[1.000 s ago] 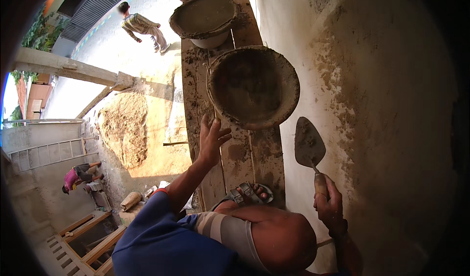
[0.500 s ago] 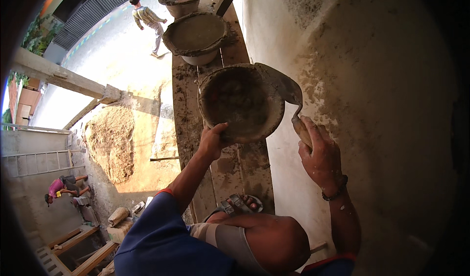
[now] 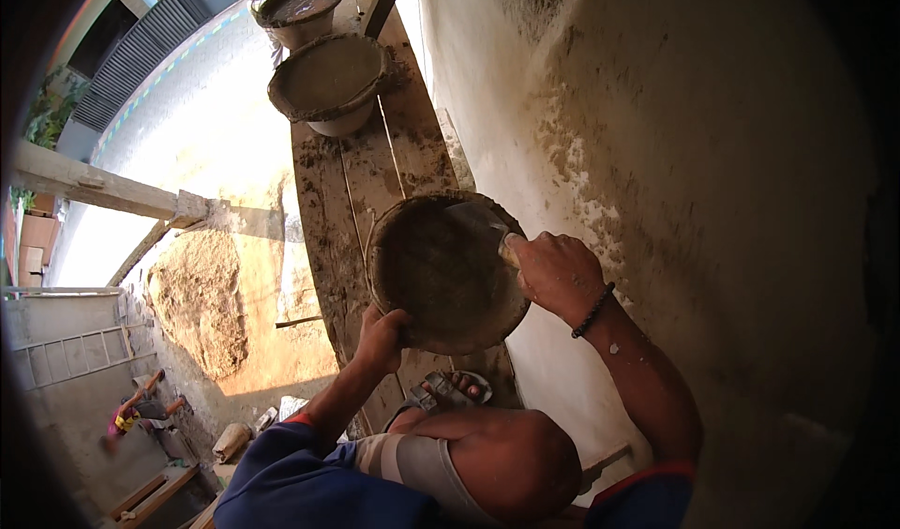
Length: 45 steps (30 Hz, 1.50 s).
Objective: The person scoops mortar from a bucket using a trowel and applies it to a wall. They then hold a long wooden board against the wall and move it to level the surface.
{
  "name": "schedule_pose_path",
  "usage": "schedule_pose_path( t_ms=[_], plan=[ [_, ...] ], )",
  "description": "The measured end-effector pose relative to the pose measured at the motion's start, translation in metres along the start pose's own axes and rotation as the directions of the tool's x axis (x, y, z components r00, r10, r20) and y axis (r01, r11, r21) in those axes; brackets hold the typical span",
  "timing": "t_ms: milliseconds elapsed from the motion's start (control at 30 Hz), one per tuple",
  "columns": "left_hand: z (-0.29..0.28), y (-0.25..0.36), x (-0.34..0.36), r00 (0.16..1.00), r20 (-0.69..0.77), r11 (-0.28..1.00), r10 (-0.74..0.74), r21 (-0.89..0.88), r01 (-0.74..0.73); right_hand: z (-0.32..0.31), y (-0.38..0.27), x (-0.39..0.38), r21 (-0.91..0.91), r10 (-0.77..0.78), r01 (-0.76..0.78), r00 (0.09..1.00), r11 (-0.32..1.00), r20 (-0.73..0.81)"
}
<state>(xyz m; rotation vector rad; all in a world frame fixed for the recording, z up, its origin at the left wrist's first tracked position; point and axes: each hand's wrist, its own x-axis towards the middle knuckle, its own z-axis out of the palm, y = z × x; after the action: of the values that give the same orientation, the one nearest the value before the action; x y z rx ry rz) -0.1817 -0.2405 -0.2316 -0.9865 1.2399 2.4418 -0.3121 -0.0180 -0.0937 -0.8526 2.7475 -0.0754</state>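
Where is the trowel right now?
In the head view, the trowel is in the right hand, its blade across the upper-right opening of the nearest bucket.

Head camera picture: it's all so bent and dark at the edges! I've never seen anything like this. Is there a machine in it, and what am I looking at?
No machine shows here; each grip is a person's bare hand. A wide fisheye camera worn on the person's head looks down, which explains the curved edges and the knee at the bottom.

The left hand holds the near left rim of a round basin. The right hand holds a trowel by its handle, with the blade over the basin's opening.

The surface is a row of dirty wooden boards. Farther along it stand a pail filled with a greyish mix and another pail behind. On the right rises a smeared wall.
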Motion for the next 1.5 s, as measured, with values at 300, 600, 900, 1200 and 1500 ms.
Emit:
schedule_pose_path(
  t_ms=[300,600,900,1200,1500],
  plan=[
    [-0.008,-0.012,-0.001,0.997,0.078,0.994,-0.027,0.108,0.018,0.071,-0.025,-0.032,0.066,-0.137,0.129,0.981,0.989,0.135],
    [-0.009,-0.007,0.005,0.996,0.086,0.989,-0.037,0.144,0.024,-0.005,-0.038,-0.100,0.070,-0.086,0.074,0.976,0.995,0.202],
    [0.005,0.005,0.011,0.996,0.086,0.983,-0.002,0.185,-0.014,0.057,-0.034,-0.053,0.025,0.003,-0.006,0.991,1.000,0.133],
    [0.012,-0.007,0.024,0.969,0.082,0.938,0.231,0.244,-0.245,-0.008,-0.008,-0.062,-0.056,0.063,-0.063,0.998,0.996,0.004],
    [0.016,-0.023,0.013,0.946,0.161,0.909,0.280,0.274,-0.315,0.063,0.015,-0.009,-0.048,0.099,-0.095,0.992,0.994,0.075]
  ],
)
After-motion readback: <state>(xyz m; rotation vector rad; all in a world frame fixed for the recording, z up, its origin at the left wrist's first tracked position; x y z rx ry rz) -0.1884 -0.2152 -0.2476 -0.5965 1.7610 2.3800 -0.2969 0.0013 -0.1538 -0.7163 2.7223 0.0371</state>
